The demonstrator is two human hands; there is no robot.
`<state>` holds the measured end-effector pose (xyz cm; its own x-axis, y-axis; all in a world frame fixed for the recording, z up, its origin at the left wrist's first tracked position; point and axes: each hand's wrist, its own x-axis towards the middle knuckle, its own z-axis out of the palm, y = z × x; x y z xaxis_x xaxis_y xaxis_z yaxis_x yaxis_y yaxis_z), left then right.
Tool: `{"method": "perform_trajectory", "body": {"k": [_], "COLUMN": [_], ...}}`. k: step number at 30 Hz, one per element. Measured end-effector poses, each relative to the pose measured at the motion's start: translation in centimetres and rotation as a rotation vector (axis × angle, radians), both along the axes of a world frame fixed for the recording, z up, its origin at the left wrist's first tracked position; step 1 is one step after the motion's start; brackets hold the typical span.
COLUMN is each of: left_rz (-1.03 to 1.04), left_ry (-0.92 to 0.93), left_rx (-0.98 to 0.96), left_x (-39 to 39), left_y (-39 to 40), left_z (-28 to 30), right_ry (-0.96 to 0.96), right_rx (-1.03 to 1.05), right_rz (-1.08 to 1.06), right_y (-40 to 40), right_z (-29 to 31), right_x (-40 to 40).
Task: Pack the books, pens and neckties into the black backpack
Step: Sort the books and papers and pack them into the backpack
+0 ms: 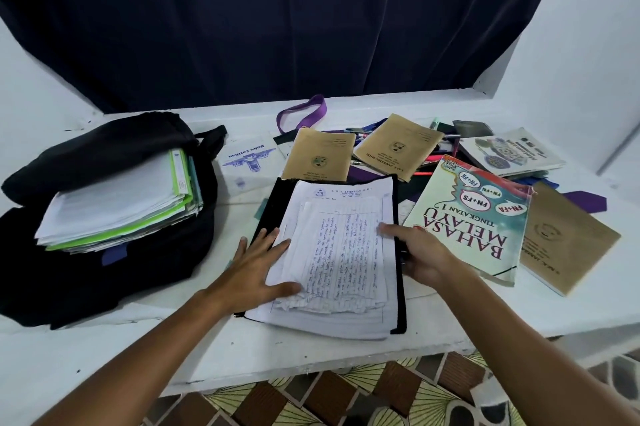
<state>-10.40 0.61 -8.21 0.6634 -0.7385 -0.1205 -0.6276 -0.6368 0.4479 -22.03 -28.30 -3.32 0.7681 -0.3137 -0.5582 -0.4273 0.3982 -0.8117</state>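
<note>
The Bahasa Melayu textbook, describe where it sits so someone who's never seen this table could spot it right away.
Start at the black backpack on the left of the white table and move right past the black folder of handwritten papers. The Bahasa Melayu textbook lies just beyond the right hand. Unlike the plain brown exercise books nearby, its cover is glossy teal with large red lettering.

A white counter point(104, 349) stands before a dark blue curtain point(277, 17). White walls point(588, 27) flank the curtain. Patterned floor tiles point(329, 398) show below the counter.
</note>
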Motion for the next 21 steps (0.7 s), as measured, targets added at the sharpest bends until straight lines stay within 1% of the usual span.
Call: {"method": "perform_trajectory", "body": {"k": [5,8,11,16,21], "left_rz": [0.0,0.006,0.01,0.034,0.063], "left_ry": [-0.018,-0.026,-0.039,-0.025,-0.002], "left_rx": [-0.028,-0.041,-0.055,-0.077,-0.113], "left_x": [0.0,0.1,0.0,-0.4,-1.5], "left_y": [-0.1,-0.1,-0.2,-0.7,-2.9], "left_z": [-0.4,-0.7,-0.8,-0.7,-0.6], "right_ry": [-0.146,-0.192,-0.189,-0.218,-0.187], "right_rx": [-0.028,-0.126,-0.163,-0.094,-0.115], "right_rz": [0.159,0.203,0.181,0.158,0.094], "right_y": [0.6,0.9,1.2,0.6,-1.5], "right_z": [-1.0,-1.2,-1.3,-1.8,-1.2], "right_x": [0.4,0.4,0.5,0.4,-0.3]}}
